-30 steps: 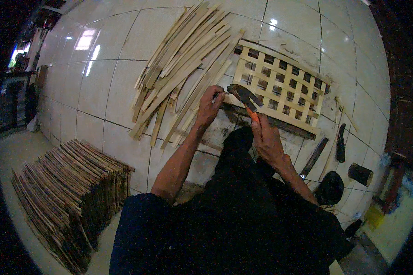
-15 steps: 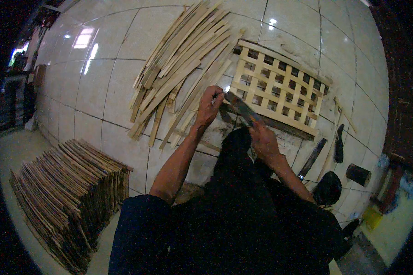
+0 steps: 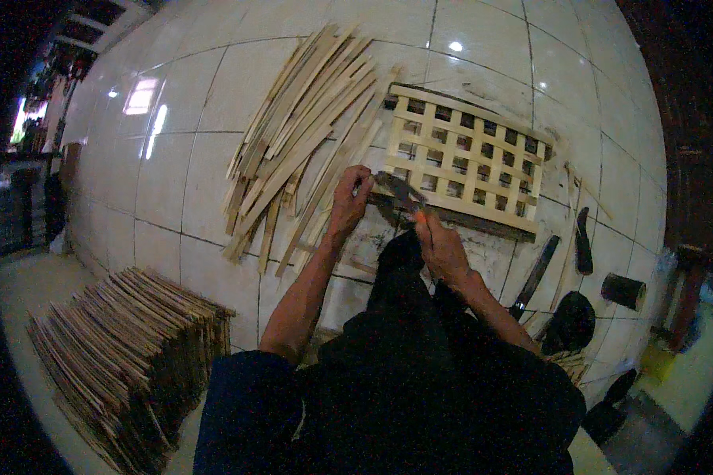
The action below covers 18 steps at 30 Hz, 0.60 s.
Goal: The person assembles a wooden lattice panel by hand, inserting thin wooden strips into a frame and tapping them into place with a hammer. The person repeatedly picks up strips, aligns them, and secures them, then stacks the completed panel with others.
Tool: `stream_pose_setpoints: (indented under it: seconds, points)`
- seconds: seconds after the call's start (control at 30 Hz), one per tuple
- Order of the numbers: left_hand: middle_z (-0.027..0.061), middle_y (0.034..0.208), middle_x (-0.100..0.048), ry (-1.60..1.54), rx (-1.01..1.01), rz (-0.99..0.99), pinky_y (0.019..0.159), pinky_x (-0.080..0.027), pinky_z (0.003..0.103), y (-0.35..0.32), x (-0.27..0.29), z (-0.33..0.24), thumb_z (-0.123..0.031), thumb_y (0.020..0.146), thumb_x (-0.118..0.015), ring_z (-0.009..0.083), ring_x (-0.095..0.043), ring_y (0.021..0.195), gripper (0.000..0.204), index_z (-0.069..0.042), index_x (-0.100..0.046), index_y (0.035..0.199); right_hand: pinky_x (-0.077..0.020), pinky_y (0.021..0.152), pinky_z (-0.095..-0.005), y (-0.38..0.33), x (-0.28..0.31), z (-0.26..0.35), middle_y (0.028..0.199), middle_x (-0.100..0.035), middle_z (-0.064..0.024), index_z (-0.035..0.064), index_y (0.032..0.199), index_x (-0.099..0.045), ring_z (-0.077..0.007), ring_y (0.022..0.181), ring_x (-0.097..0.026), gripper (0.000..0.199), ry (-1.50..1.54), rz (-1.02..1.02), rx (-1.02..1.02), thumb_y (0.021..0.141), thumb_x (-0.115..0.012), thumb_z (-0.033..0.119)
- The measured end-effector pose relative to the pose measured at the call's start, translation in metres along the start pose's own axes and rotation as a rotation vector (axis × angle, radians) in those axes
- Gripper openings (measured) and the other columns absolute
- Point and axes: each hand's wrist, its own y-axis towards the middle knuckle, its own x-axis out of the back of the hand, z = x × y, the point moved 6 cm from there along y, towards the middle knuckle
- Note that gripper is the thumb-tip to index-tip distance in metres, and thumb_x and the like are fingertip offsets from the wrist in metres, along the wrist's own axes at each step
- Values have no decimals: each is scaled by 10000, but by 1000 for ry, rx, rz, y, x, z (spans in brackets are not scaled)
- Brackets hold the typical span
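Just off the near left corner of a lattice of woven pale strips (image 3: 469, 170), my left hand (image 3: 352, 196) is closed, its fingertips pinched together. Whatever lies between them is too small to make out. My right hand (image 3: 445, 247) grips a knife by its orange-tinged handle. The dark, broad blade (image 3: 402, 190) slants up and left, its tip close to my left fingers and over the lattice's near edge. Dark bars run along the lattice's far and near sides.
Loose pale strips (image 3: 301, 119) lie heaped left of the lattice. A tall stack of thin slatted pieces (image 3: 127, 356) stands at lower left. Right of me lie a long dark tool (image 3: 537, 273), a black curved tool (image 3: 584, 241) and a dark cylinder (image 3: 623, 290) on the tiles.
The whole view has shifted a little. The knife blade has turned and shows a broader face, its tip still by my left fingers. Both hands keep their grip.
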Motion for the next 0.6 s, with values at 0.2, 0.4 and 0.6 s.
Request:
stream_pose_setpoints:
  seconds: [0.2, 0.4, 0.6]
  points:
    - [97, 1064, -577, 159, 110, 56, 861, -442, 312, -3, -5, 2, -163, 943, -547, 194, -546, 965, 201, -24, -576, 1085, -471, 566, -499, -29, 12, -27, 797, -624, -201, 78, 1040, -504, -413, 702, -616, 238, 14, -52, -89, 966, -508, 304]
    - [135, 1045, -604, 199, 12, -54, 833, -458, 349, -5, 1, -6, -223, 940, -585, 245, -569, 937, 268, -21, -584, 1116, -494, 641, -473, -158, 45, -86, 881, -636, -180, 79, 1121, -564, -380, 760, -634, 328, -7, -398, -409, 942, -544, 354]
    - [180, 1044, -600, 486, -473, 3, 797, -475, 429, -10, -62, -89, -191, 900, -634, 353, -577, 953, 264, -23, -601, 1100, -498, 662, -460, -233, 27, -137, 912, -618, -178, 83, 1101, -570, -365, 803, -629, 270, -72, -642, -586, 929, -561, 291]
